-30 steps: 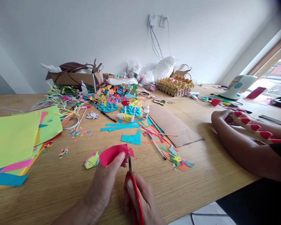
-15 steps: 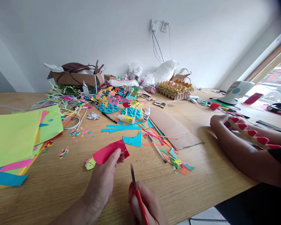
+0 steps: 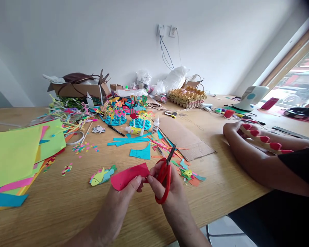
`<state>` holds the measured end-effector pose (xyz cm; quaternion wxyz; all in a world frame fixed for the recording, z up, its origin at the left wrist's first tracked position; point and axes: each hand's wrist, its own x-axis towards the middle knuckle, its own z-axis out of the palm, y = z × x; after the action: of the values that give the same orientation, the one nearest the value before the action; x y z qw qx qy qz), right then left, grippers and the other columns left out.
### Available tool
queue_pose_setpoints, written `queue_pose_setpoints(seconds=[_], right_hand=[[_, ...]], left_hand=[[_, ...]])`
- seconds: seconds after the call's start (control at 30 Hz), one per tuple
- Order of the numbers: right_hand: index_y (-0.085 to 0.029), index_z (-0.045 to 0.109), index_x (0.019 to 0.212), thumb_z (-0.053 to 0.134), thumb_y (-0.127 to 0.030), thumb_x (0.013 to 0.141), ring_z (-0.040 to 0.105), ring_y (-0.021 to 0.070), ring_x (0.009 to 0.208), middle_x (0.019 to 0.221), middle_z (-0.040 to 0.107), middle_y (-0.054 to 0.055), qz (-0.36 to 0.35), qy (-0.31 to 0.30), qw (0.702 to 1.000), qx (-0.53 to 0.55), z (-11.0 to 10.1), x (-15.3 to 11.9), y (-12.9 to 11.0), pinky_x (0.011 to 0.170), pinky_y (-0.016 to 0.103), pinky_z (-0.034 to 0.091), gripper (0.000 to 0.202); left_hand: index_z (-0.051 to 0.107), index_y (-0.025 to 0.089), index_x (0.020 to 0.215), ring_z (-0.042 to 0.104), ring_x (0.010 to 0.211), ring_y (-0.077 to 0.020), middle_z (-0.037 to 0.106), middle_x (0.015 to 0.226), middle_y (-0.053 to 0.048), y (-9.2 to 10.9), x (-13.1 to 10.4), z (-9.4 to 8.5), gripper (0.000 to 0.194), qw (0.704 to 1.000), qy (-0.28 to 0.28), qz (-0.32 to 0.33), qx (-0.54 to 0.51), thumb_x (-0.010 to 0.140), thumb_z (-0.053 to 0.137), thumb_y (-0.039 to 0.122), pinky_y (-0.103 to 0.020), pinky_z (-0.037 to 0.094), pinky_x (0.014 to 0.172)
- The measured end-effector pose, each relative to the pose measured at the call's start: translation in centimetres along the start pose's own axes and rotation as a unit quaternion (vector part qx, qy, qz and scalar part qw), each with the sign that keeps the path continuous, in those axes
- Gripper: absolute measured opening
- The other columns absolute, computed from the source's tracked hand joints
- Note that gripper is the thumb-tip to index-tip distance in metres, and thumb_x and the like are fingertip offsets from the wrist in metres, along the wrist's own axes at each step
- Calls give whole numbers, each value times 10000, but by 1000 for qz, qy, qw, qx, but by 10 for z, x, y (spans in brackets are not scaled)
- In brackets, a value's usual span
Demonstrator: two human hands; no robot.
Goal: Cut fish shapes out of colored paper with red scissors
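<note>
One pair of scissors (image 3: pixel 165 178), one red paper (image 3: pixel 128 175), and two hands of the person working them. The left hand (image 3: pixel 123 199) pinches the paper's lower edge between thumb and fingers; the right hand (image 3: pixel 170 190) is closed through the red loop handles of the scissors, and its fingertips also meet the paper's right end.

The paper is a plain red-pink piece, gently curved, rounded at the left and narrowing toward the scissors. Its long axis runs left to right, tilted a little up at the right.

The scissors have red handles and short dark blades. The blades are together and point up and away to the right, toward the cardboard sheet (image 3: pixel 185 137); the long axis leans that way, handles nearest the person.

Just left of the paper one yellow paper fish (image 3: pixel 101 175) lies flat on the surface (image 3: pixel 54 209). Beyond the scissors are scattered coloured scraps (image 3: pixel 187 173), two small glue bottles (image 3: pixel 156 125) and one black pen (image 3: pixel 115 130). To the right of the scissors a second person's two forearms (image 3: pixel 249 157) rest on the surface, hands around a tan strip with red patches (image 3: pixel 265 142).
</note>
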<state>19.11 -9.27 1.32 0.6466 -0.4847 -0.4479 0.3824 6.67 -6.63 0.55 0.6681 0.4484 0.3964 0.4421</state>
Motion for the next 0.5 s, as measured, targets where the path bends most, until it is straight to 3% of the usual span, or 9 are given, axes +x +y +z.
queue_pose_setpoints(seconds=[0.13, 0.2, 0.3, 0.37, 0.5], right_hand=[[-196, 467, 804, 646, -257, 726, 522, 126, 593, 684, 547, -21, 32, -74, 997, 13, -12, 3, -11, 533, 236, 429, 205], [-189, 471, 807, 651, -227, 710, 502, 116, 595, 692, 546, -19, 51, -123, 991, 9, -17, 6, -16, 534, 228, 423, 208], [-186, 461, 770, 644, -180, 687, 485, 109, 593, 683, 529, -26, 61, -185, 981, 4, -17, 8, -19, 526, 216, 409, 202], [-186, 449, 759, 636, -162, 684, 475, 104, 584, 675, 521, -31, 62, -208, 976, 7, -14, 8, -19, 516, 209, 391, 203], [-188, 442, 798, 636, -199, 712, 442, 105, 579, 693, 502, -32, 56, -225, 973, -1, -10, 7, -17, 508, 211, 364, 213]], left_hand=[[653, 252, 1027, 570, 908, -203, 672, 985, -27, 26, -7, -15, 302, 989, -135, -64, -16, 783, 574, 413, -302, 449, 790], [663, 251, 1005, 567, 965, -197, 666, 1046, -29, 40, -7, -25, 337, 985, -142, -94, -38, 815, 501, 477, -270, 451, 782], [668, 196, 967, 605, 821, -179, 689, 936, -58, 54, -5, -33, 401, 965, -206, -165, -1, 815, 476, 514, -266, 461, 710], [654, 184, 869, 577, 650, -125, 660, 754, -5, 57, -3, -30, 268, 957, -220, -168, 85, 750, 618, 421, -228, 442, 612], [573, 161, 657, 466, 473, -83, 545, 537, 45, 51, 0, -17, 265, 948, -184, -136, 221, 667, 670, 407, -192, 330, 447]])
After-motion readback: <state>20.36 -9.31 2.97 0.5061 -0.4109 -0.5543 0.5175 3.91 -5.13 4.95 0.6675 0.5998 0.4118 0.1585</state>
